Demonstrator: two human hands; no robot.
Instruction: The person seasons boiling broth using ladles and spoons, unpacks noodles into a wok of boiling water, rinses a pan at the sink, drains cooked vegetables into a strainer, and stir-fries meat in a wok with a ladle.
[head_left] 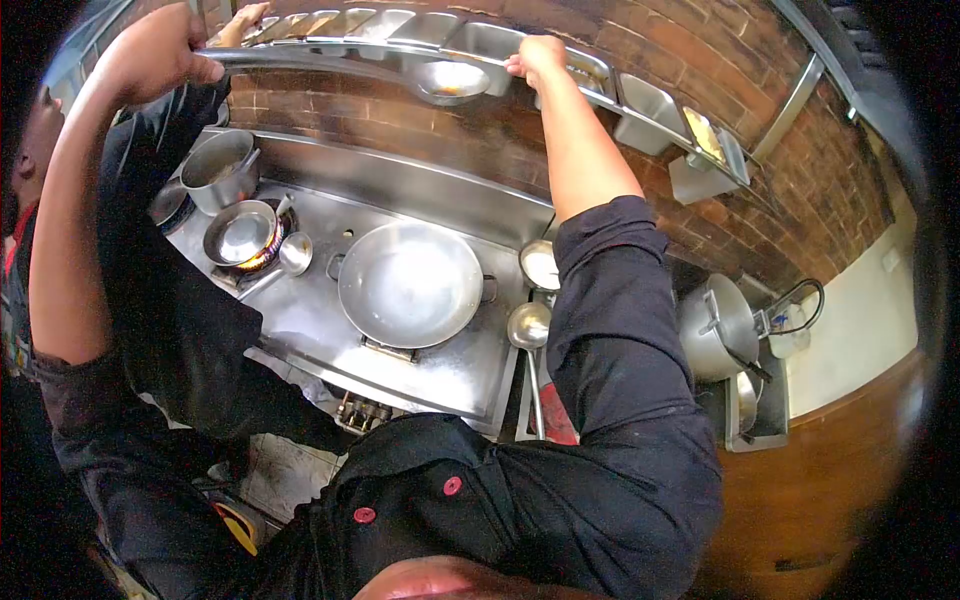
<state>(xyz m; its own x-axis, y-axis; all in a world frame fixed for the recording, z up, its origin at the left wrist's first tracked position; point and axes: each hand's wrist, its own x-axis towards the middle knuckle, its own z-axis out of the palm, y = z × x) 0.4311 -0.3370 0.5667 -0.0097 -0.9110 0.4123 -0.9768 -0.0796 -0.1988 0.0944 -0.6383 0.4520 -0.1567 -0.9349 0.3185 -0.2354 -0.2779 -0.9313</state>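
Observation:
At the upper left, my left hand (165,55) is closed round the long metal handle of a ladle (452,80). The ladle's bowl hangs just below the raised row of metal containers (485,42), with a little orange-brown matter inside. My right hand (541,60) is closed at the front edge of that row, right of the bowl; what its fingers hold is hidden. Below, a wide two-handled pan (410,285) rests on the steel stove and shows no food.
At the left, a co-worker's hand (245,20) reaches up to the containers. A small pan (240,235) sits over a flame beside a pot (220,172) and a second ladle (295,253). Another ladle (530,325) lies right of the wide pan. A large pot (718,330) stands farther right.

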